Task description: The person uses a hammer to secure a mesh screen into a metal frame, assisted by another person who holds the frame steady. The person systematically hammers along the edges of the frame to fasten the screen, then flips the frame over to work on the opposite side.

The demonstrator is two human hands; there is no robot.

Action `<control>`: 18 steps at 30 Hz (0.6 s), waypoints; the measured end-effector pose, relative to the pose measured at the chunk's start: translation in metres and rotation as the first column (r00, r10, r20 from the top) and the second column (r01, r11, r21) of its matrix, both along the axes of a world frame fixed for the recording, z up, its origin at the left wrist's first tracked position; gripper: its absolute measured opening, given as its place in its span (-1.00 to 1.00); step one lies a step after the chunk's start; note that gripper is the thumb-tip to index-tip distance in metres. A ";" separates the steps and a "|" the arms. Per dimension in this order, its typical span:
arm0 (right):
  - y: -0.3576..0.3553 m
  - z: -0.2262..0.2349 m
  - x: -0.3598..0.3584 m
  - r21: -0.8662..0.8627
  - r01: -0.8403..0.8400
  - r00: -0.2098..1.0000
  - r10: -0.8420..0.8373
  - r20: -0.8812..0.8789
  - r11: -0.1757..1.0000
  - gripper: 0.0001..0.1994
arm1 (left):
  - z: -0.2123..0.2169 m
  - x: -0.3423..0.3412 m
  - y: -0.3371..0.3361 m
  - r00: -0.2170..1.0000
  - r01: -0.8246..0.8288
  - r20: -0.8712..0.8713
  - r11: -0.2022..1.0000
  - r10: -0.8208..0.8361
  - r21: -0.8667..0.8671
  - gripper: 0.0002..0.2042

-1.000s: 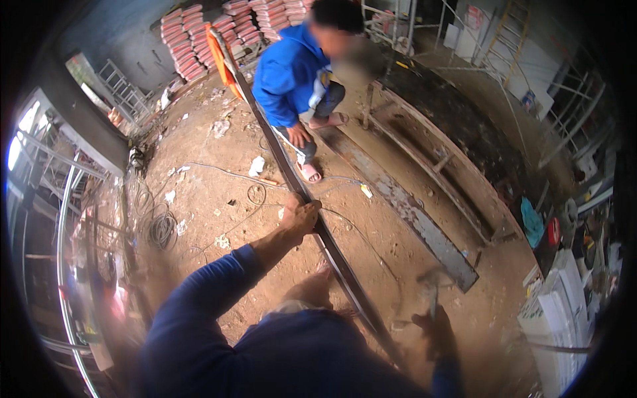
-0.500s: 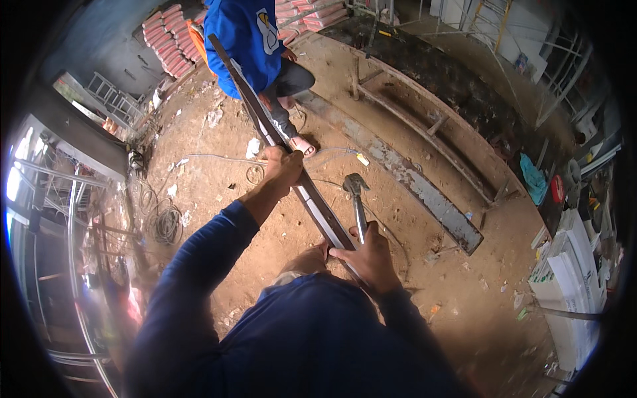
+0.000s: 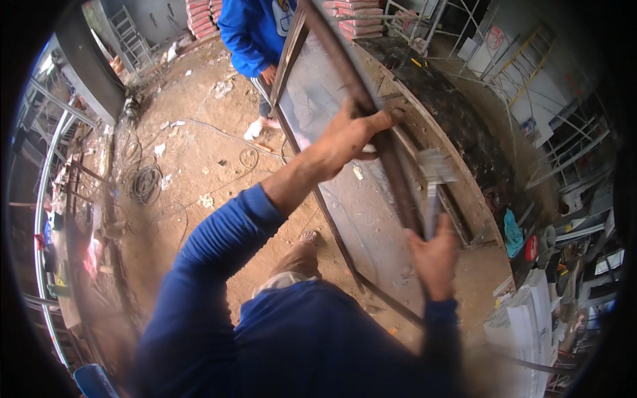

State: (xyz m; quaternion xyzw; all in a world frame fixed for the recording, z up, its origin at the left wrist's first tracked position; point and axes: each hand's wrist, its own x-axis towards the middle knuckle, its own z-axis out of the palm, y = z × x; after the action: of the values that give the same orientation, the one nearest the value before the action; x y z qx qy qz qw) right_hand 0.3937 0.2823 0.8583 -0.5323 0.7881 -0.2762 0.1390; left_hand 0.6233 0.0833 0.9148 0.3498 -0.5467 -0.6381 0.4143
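A dark brown framed panel with a see-through pane (image 3: 398, 179) stands tilted before me, running from the upper middle toward the lower right. My left hand (image 3: 348, 139) is closed around its raised edge, thumb over the top. Lower down the same edge, my right hand (image 3: 434, 265) grips a hammer (image 3: 431, 205) and sits against the frame. The hammer's head is smeared by motion. At the panel's far end, a person in a blue hooded top (image 3: 244, 43) has a hand (image 3: 269, 74) at the frame; whether it grips cannot be made out.
A long wooden frame-like structure (image 3: 458, 142) lies beyond the panel on the right. Coiled cable (image 3: 142, 182) and scraps lie on the dirt floor at left. Stacked white boards (image 3: 524, 318) stand at lower right. Reddish bags (image 3: 355, 20), scaffolding (image 3: 458, 26) and a ladder (image 3: 129, 36) are farther back.
The panel has turned from nearly edge-on to showing its pane, and its raised edge has moved right. Both my hands moved right with it, the hammer still in my right hand.
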 end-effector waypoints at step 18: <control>-0.264 0.084 -0.115 -0.009 0.002 0.924 -0.005 -0.383 1.000 -0.52 | -0.622 -0.098 0.008 0.603 0.325 -0.490 0.367 0.629 0.871 0.23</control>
State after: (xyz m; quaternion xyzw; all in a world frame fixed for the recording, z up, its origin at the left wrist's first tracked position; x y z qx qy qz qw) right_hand 0.2791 0.0183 0.9422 -0.5753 0.7997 -0.1704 -0.0204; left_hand 0.5249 0.0916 0.2932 0.2584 0.1835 -0.8581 0.4040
